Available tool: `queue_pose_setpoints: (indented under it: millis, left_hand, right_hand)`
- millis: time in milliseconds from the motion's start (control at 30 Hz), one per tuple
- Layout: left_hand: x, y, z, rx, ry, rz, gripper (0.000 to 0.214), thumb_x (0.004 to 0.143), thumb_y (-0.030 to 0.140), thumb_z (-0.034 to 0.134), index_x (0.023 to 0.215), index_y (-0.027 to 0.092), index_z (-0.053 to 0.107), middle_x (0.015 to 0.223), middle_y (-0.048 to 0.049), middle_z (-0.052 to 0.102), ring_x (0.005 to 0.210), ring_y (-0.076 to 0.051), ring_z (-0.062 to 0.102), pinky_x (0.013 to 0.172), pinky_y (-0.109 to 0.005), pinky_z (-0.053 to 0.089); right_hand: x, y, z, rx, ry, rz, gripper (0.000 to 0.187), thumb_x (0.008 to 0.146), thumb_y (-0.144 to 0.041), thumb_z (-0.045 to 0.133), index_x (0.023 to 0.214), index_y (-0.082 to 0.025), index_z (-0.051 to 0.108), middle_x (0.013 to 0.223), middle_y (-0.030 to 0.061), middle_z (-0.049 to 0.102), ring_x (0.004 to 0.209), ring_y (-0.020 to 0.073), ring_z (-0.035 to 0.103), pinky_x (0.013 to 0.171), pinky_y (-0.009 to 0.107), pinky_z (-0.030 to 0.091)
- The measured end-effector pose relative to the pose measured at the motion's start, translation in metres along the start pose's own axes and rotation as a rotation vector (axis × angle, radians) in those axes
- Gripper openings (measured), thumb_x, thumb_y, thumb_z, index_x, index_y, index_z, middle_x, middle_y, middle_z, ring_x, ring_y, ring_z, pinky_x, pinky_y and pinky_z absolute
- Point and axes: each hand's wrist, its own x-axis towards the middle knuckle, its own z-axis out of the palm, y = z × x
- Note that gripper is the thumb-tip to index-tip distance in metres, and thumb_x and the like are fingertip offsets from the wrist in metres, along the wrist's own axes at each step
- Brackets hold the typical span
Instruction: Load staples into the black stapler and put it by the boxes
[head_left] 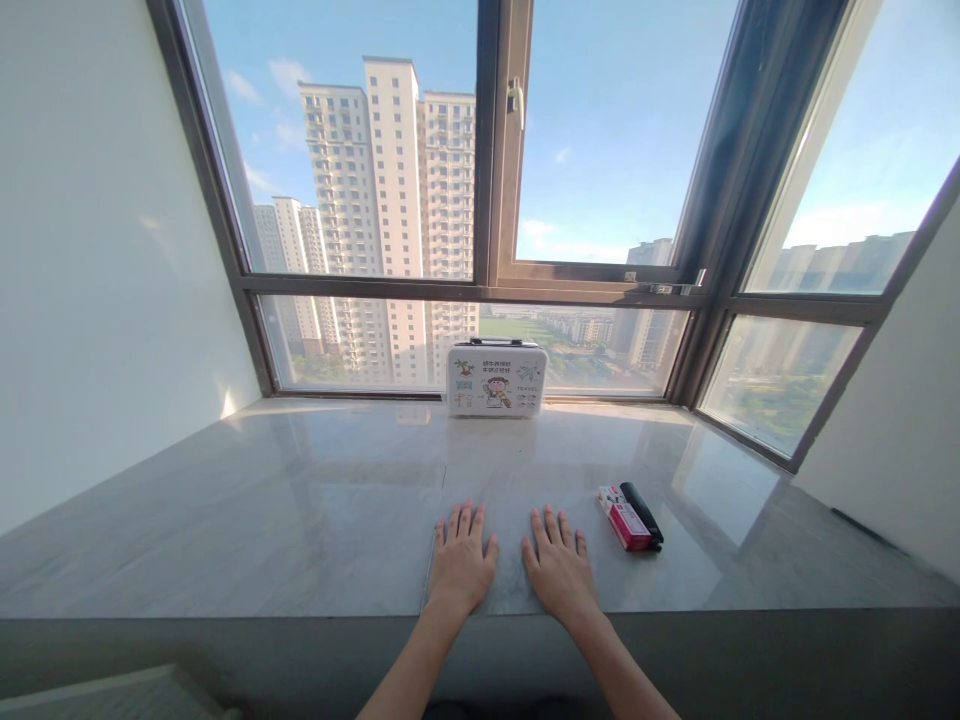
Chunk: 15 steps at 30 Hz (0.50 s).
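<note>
My left hand and my right hand lie flat, palms down, side by side on the grey marble sill, close to its front edge. The fingers of both are stretched out and hold nothing. Just right of my right hand lies a small red and pink box, and a black pen-like object rests against its far side. Farther back, against the window, a white tin case with cartoon pictures and a handle stands upright.
A large window with a dark frame runs along the back and angles round at the right. White walls close both sides. The sill's front edge drops off below my wrists.
</note>
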Motion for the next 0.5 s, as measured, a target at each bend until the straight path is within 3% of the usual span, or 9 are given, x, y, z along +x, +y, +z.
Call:
queue_pose_setpoints:
  millis: [500]
  left_hand:
    - [-0.0043,0.0017,-0.0044,-0.008,-0.015,-0.006,0.064,0.1,0.055,0.021,0.155,0.025,0.033,0.163,-0.0058,0.026,0.151,-0.027,0.016,0.122,-0.052,0.012]
  right_hand:
    - [-0.0021,-0.0014,0.0002,-0.009,-0.005,0.005,0.062,0.101,-0.05,0.027,0.157,-0.024,0.031,0.164,0.0078,0.021,0.151,0.0292,0.011,0.118,0.051,0.005]
